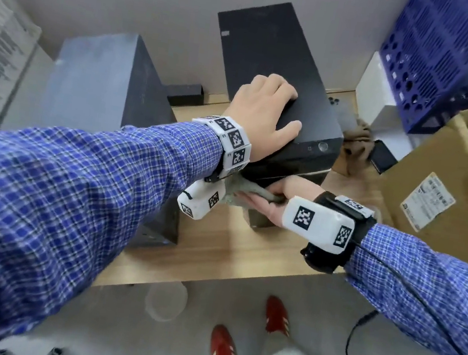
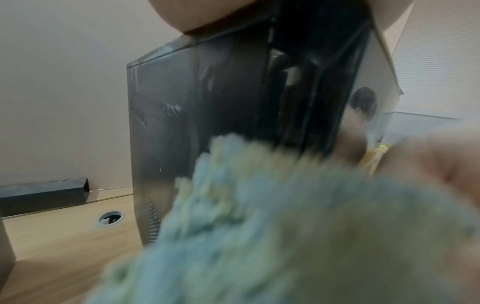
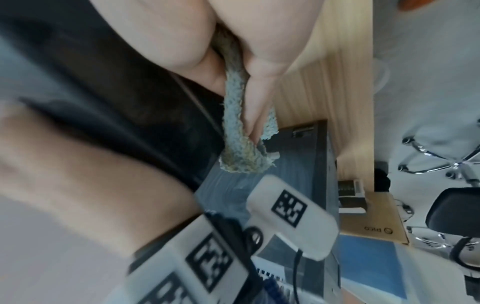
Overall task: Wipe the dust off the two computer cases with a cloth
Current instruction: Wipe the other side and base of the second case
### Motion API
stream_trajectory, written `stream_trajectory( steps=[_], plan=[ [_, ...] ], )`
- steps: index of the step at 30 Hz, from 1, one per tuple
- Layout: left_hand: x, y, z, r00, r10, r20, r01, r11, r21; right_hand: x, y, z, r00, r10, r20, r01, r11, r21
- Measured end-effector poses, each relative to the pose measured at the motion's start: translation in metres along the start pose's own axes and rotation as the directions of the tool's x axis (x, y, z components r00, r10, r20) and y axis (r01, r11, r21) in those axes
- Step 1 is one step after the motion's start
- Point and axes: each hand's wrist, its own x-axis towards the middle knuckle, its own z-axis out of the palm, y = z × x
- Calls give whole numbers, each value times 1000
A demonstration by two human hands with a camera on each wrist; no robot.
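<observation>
While left hand (image 1: 263,107) steadies, upright case (image 1: 276,71) fronts viewer.

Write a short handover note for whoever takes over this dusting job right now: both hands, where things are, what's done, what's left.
Left hand: open, resting flat on top of the tall black computer case, steadying it.
Right hand: grips the blue-green fluffy cloth and presses it against that case's lower front.
Second case, the dusty grey-black tower, stands to the left on the light wooden desk.
A brown rag lies beside the black case.
Done: the black case's top looks clean.
Left: finish its front, then wipe the grey tower, which looks dusty.
</observation>
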Motion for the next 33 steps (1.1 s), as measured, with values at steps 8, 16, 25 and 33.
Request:
stream_trajectory(
  steps=[8,16,25,33],
  plan=[
    [-1,-1,0,1000,11,15,-12,1000,24,12,-2,-29,985,-96,-145,97,995,2],
    [0,-2,1,1000,-1,10,1,1000,6,104,8,-106,862,-338,-377,49,797,-602],
    [2,0,-2,1000,4,-8,-4,1000,10,61,-17,-71,936,-222,-274,43,843,-536],
    [0,4,-5,1000,17,11,-17,998,64,-24,-46,-52,847,-483,-223,327,804,-497]
  ],
)
